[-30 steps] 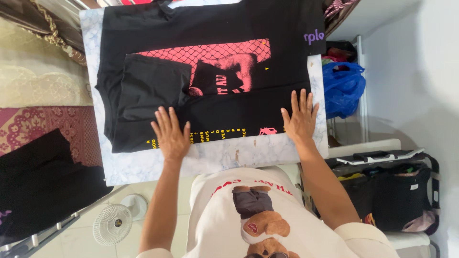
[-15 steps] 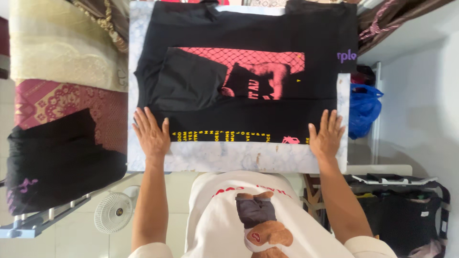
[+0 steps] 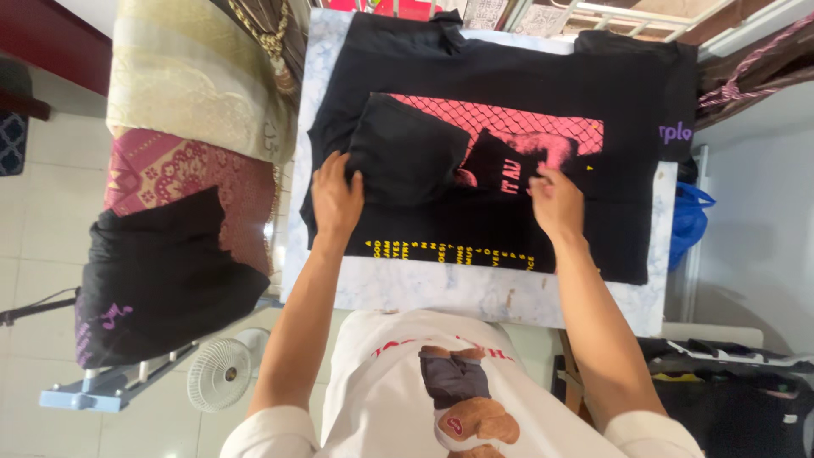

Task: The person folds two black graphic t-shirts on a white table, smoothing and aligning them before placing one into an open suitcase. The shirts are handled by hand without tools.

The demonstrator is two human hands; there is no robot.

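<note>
Black shirt (image 3: 509, 127) lies flat on marble table (image 3: 441, 288). Left hand (image 3: 337, 197) pinches the folded sleeve at 9 o'clock; right hand (image 3: 555, 202) grips fabric at centre. Folding barely begun; body unfolded.
</note>
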